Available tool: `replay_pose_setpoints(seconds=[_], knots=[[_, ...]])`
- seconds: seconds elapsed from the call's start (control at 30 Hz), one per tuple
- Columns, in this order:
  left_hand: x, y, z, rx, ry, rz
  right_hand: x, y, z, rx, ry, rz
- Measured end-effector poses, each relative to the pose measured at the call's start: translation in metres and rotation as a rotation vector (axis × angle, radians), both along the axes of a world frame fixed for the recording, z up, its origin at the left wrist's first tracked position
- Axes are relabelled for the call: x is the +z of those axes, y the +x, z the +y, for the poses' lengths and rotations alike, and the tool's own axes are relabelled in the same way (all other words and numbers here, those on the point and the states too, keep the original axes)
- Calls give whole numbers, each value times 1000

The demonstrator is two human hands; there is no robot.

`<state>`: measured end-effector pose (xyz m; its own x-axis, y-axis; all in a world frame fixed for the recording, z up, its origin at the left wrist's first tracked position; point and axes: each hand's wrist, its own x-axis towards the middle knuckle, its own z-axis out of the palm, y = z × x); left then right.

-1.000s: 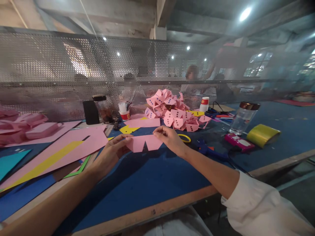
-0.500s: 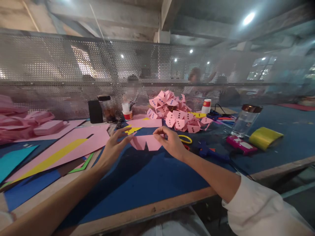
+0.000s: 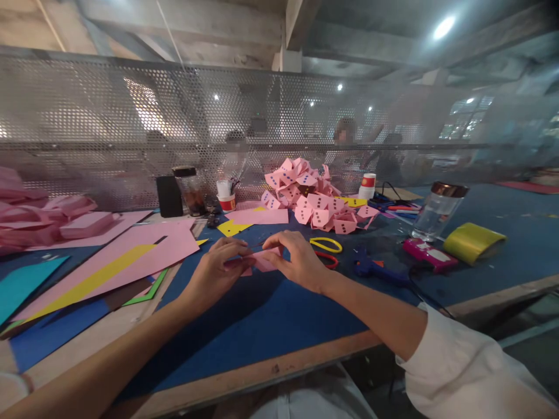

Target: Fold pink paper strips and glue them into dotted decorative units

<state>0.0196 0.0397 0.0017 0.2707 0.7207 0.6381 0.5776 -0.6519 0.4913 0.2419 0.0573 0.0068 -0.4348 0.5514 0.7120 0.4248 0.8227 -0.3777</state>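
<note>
Between my two hands is a small piece of pink paper (image 3: 264, 260), partly folded, held just above the blue table top (image 3: 262, 331). My left hand (image 3: 218, 265) pinches its left end between thumb and fingers. The thumb and forefinger of my right hand (image 3: 299, 259) close on the right end. My fingers hide parts of the paper. Just right of my right hand lie scissors with yellow and red handles (image 3: 326, 243). Beyond the hands rises a heap of folded pink paper pieces (image 3: 305, 189) marked with dark dots.
A blue glue gun (image 3: 378, 269), a pink box (image 3: 428, 256), a yellow curved piece (image 3: 475, 242) and a glass bottle (image 3: 439, 212) stand or lie to the right. Pink sheets (image 3: 117, 262) cover the left side. A jar (image 3: 191, 192) and paper cups (image 3: 226, 198) line the mesh screen (image 3: 262, 116).
The pink paper was spread flat with its notch showing; now it is folded over and mostly covered by my fingers. My left hand has moved right and closed on it.
</note>
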Motion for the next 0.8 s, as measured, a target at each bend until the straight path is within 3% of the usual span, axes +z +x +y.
replay_pose_setpoints(seconds=[0.2, 0.5, 0.8], knots=[[1, -2, 4, 59, 113, 143, 1, 4, 6, -22, 24, 40], [1, 5, -4, -14, 172, 204, -2, -4, -1, 29, 59, -54], [5, 2, -3, 51, 214, 217, -2, 4, 8, -12, 0, 10]])
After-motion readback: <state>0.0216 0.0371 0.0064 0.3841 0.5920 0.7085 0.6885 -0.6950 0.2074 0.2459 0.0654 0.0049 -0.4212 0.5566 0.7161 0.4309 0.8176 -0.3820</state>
